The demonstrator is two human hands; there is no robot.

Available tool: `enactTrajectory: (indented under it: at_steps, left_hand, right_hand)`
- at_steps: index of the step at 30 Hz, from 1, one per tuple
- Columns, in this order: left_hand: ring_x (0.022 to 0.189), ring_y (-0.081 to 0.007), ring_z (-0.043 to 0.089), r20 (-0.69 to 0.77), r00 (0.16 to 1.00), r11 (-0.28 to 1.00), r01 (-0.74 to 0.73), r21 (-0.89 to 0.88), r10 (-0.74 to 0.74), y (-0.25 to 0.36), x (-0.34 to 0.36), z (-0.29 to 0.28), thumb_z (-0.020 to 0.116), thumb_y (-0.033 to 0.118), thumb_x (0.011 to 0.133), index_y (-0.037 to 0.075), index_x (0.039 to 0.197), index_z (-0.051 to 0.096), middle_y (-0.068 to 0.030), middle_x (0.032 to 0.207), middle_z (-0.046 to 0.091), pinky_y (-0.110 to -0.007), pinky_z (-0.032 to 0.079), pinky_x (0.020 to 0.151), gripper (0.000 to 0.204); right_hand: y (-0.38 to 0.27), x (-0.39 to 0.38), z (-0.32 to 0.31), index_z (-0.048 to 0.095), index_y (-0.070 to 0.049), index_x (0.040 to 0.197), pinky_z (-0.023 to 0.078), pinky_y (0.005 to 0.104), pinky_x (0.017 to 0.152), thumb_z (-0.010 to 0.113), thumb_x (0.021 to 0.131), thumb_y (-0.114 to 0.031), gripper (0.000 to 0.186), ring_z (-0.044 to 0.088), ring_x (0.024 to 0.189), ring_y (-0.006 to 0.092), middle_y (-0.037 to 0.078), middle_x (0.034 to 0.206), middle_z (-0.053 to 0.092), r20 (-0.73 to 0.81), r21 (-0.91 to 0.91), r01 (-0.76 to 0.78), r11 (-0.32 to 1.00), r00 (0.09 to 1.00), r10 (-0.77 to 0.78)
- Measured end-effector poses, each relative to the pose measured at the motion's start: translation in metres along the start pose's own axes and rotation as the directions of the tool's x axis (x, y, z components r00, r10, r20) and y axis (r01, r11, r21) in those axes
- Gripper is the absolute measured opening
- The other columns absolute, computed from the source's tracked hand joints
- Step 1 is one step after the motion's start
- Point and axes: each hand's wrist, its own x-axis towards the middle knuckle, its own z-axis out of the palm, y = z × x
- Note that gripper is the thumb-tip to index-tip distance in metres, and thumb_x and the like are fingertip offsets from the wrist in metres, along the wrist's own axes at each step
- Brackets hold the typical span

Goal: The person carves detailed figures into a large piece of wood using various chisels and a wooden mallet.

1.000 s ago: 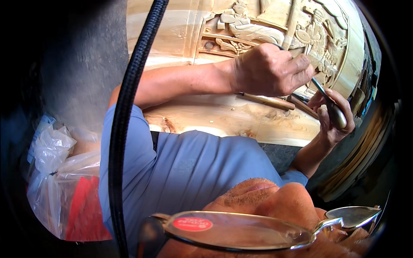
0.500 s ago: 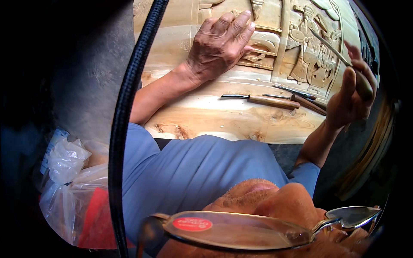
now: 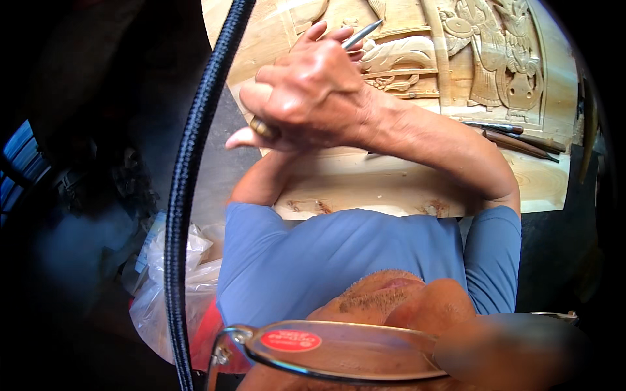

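Observation:
Crossing in front of my body, my right hand is closed round a carving chisel. The chisel's metal blade points up and to the right, and its rounded handle end shows by my thumb. Behind it, my left hand is mostly hidden; the fingertips that show look stretched out and apart, close to the blade. Both hands are over the left part of a carved wooden panel. The panel bears relief figures and curved shapes between raised bars.
Several chisels lie on the pale wooden board at the right, below the carving. A clear plastic bag with something red sits at the lower left. A black braided cord runs down the view's left side.
My right hand has swung from the far right across to the left with the chisel, now covering most of my left hand. The view has shifted, so the panel appears further right.

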Motion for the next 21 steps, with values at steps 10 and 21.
enactTrajectory:
  at_steps: [10,21]
  left_hand:
    - [0.137,-0.0271,0.067,0.093,0.992,0.885,-0.123,0.448,0.091,-0.006,0.005,-0.011,0.07,0.013,0.111,0.0,0.145,0.064,-0.0188,0.147,0.069,-0.041,0.051,0.122,0.037]
    - [0.136,-0.0263,0.067,0.229,0.959,0.874,-0.253,0.415,0.169,-0.013,0.012,-0.013,0.07,0.016,0.111,0.001,0.14,0.068,-0.0187,0.143,0.072,-0.04,0.052,0.12,0.033]
  right_hand:
    - [-0.003,-0.014,-0.007,0.062,-0.008,0.076,0.059,0.0502,0.071,0.076,0.091,-0.063,0.059,0.071,0.065,0.0284,0.008,0.067,0.06,0.081,0.152,0.035,0.988,0.996,-0.048]
    - [-0.012,0.009,0.014,0.059,-0.008,0.084,0.058,0.04,0.051,0.068,0.088,-0.018,0.014,0.075,0.062,0.0273,0.01,0.072,0.06,-0.059,0.001,0.124,0.992,0.991,-0.124]
